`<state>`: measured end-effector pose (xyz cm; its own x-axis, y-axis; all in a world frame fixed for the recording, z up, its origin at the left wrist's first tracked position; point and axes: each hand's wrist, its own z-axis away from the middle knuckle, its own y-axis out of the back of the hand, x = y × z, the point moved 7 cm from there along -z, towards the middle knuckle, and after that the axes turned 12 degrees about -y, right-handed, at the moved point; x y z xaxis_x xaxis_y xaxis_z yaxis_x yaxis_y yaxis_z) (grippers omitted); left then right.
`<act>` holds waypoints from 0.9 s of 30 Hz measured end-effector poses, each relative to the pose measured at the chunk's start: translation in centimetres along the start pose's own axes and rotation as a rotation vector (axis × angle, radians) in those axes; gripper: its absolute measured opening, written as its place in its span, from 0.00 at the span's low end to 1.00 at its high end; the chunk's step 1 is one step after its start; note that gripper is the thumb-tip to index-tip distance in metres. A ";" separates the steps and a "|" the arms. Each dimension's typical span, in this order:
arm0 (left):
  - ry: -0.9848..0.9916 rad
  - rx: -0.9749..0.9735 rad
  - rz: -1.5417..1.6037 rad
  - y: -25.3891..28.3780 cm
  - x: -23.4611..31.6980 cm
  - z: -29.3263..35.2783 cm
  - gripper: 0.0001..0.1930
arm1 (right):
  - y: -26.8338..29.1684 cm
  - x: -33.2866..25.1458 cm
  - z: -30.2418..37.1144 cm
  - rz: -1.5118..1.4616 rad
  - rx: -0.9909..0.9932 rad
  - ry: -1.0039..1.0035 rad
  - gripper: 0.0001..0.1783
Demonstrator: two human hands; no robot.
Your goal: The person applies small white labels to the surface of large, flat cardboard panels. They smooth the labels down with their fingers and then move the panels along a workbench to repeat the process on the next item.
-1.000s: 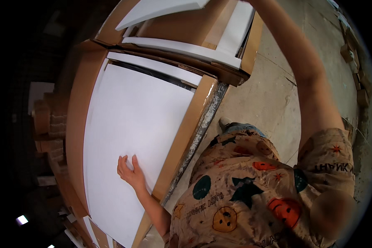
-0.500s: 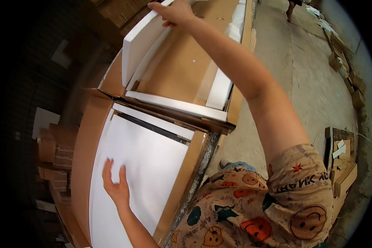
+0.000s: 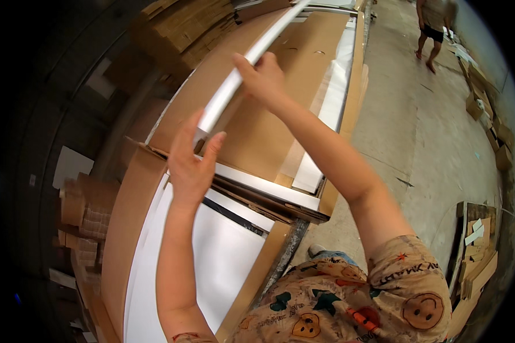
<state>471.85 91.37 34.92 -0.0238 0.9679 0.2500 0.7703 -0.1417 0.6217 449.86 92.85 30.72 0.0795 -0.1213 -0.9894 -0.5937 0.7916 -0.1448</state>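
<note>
I hold a long, thin white board (image 3: 243, 71) edge-on above an open, shallow cardboard box (image 3: 257, 134). My left hand (image 3: 191, 163) is raised to the board's near end, palm against it with fingers spread upward. My right hand (image 3: 263, 80) grips the board farther along, thumb over its top edge. Below the box lies a large white panel (image 3: 212, 257) inside a brown cardboard tray (image 3: 129, 228). White foam strips (image 3: 332, 108) line the right inner side of the upper box.
Stacks of corrugated cardboard (image 3: 183, 28) rise at the back left, and smaller cardboard pieces (image 3: 80, 211) pile at the left. A concrete floor (image 3: 418, 131) runs along the right, with another person's legs (image 3: 432, 28) far off and scrap cardboard (image 3: 475, 251) at the right edge.
My left hand left the lower white panel and rose to the near end of the white board. The board, held flat-on by my right hand before, now shows edge-on.
</note>
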 end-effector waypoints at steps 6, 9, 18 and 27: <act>0.099 -0.414 0.178 -4.9 -0.7 7.9 0.23 | 6.9 12.0 2.9 0.023 -0.065 -0.315 0.33; 0.223 -0.453 0.149 -5.5 -1.7 12.9 0.23 | 11.1 16.0 4.6 0.254 0.046 -0.449 0.46; 0.598 -0.156 0.046 0.7 -5.8 22.4 0.21 | 10.4 16.3 7.6 0.428 0.049 -0.313 0.32; 0.492 -0.347 -0.033 -8.5 -6.1 17.4 0.41 | 11.8 16.4 10.2 0.247 0.109 -0.295 0.29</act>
<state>476.55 90.31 15.16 -0.4002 0.7751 0.4889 0.5129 -0.2526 0.8204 452.38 106.30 12.69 0.1808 0.2457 -0.9524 -0.5363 0.8363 0.1139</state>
